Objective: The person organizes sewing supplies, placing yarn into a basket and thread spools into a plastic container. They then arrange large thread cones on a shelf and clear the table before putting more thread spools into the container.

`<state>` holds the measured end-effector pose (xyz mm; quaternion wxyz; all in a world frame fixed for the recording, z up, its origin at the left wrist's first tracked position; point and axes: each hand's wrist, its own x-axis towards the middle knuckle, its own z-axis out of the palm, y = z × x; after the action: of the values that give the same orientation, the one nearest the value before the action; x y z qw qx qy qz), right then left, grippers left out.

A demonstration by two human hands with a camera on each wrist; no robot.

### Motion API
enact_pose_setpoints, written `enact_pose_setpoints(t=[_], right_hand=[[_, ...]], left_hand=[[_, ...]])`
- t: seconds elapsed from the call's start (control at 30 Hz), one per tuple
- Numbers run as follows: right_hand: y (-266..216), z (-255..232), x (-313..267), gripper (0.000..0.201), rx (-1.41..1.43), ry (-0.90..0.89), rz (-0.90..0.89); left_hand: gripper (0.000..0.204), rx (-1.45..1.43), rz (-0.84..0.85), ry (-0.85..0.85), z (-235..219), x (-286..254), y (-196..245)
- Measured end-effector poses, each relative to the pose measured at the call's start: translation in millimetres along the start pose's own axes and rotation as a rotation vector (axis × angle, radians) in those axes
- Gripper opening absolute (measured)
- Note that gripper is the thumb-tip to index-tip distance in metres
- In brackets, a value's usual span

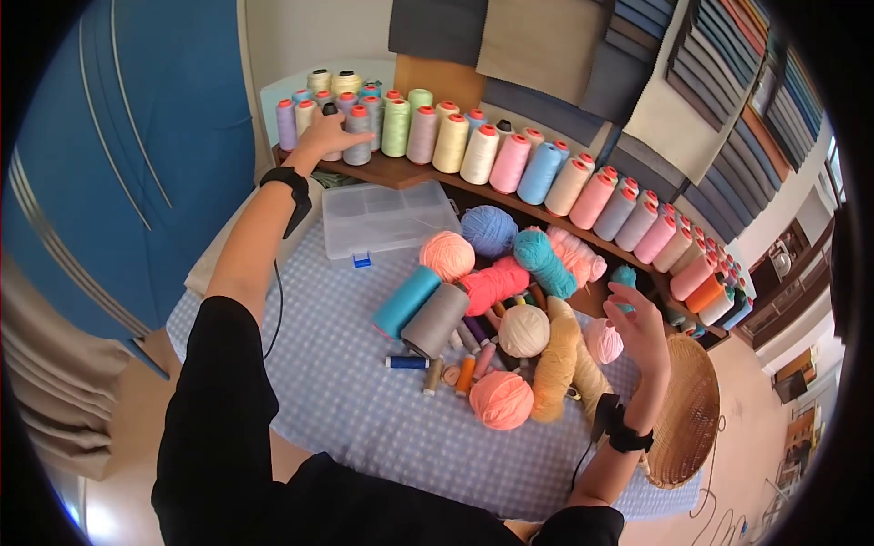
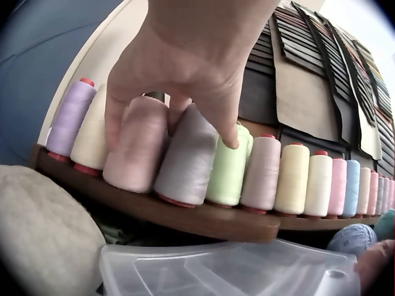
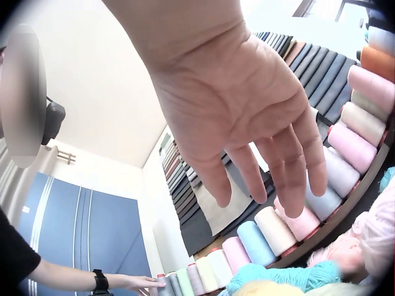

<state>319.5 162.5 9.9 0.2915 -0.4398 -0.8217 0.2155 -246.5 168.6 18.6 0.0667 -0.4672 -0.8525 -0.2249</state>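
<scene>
My left hand (image 1: pixel 332 136) is spread over the far left end of the shelf of thread cones. In the left wrist view its fingers come down about a dusty-pink thread cone (image 2: pixel 137 148), one reaching between it and a grey thread cone (image 2: pixel 188 160). The thumb stretches across the grey cone toward a pale green cone (image 2: pixel 227 176). My right hand (image 1: pixel 639 332) hangs in the air with loosely bent fingers, holding nothing. Below it are a pale pink yarn ball (image 1: pixel 604 341) and a teal yarn bundle (image 1: pixel 623 277).
Yarn balls, skeins and small spools are heaped on the checked tablecloth (image 1: pixel 328 400), with teal (image 1: pixel 407 302) and grey (image 1: pixel 437 320) cones lying at the left. A lidded clear plastic box (image 1: pixel 382 218) lies below the shelf. A wicker basket (image 1: pixel 687 409) stands right; fabric swatches (image 1: pixel 537 50) hang behind.
</scene>
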Motion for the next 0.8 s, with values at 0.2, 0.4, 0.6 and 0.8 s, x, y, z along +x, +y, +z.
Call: enact_pose_setpoints(t=[0.2, 0.4, 0.6, 0.8], right_hand=[[0, -3, -3, 0.035, 0.034, 0.038, -0.016], [1, -7, -2, 0.033, 0.052, 0.013, 0.037], [12, 22, 2, 0.047, 0.144, -0.062, -0.035], [-9, 41, 2, 0.060, 0.043, -0.094, -0.090]], left_hand=[[0.068, -0.098, 0.028, 0.129, 9, -2, 0], [0.058, -0.068, 0.352, 0.317, -38, -93, 88], [0.054, -0.615, 0.515, -0.702, -30, -163, 211], [0.068, -0.273, 0.555, -0.798, 17, -172, 255]])
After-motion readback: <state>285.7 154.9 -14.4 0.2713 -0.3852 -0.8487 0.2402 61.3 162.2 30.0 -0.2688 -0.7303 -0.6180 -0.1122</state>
